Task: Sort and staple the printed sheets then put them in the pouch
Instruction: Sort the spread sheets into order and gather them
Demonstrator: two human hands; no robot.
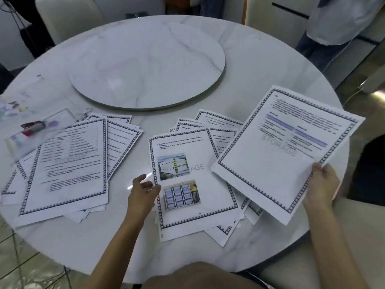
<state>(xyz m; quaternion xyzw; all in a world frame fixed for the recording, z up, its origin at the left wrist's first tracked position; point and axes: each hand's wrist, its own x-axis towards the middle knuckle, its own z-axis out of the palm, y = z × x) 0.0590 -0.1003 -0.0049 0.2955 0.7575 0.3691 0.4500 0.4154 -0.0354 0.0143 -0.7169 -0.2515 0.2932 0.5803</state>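
Printed sheets with dark patterned borders lie in two loose piles on the round marble table [260,65]. The left pile [68,163] is topped by a page with a table. The middle pile [193,184] is topped by a page with two pictures. My left hand [143,191] pinches the left edge of that picture page. My right hand [321,184] grips the lower right corner of a sheet [279,149] with a blue banded table, held tilted above the table's right side. A clear pouch [23,138] with a red stapler [33,127] lies at far left.
A marble turntable [145,65] fills the table's centre. Small items [14,107] lie blurred at the far left edge. Chairs [66,15] stand behind the table, and a person [341,19] in a light shirt stands at the back right.
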